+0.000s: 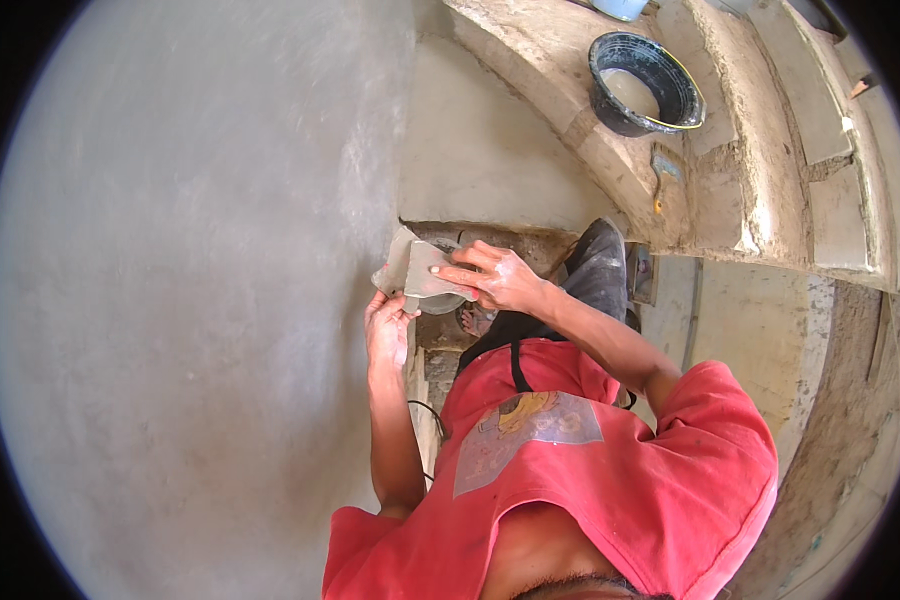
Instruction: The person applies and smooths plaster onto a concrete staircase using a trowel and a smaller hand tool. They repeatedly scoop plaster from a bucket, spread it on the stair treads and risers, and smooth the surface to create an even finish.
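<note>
My left hand (386, 328) is closed on the lower edge of a flat, plaster-smeared scraper plate (394, 262), beside the grey plastered wall. With my right hand (498, 278) I grip a second flat scraper plate (428, 262), fingers laid across its face. The two plates meet or overlap at an angle in front of me; whether they touch cannot be made out. White plaster residue marks both hands. Behind the plates, the rim of a round grey container (442, 304) partly shows, mostly hidden.
The grey wall (190, 300) fills the left side. Concrete steps (770, 150) climb at the upper right. On them stand a black bucket (622, 122) holding pale liquid, a light blue container (622, 8) and a flat brush (667, 163). My foot (476, 320) is below the plates.
</note>
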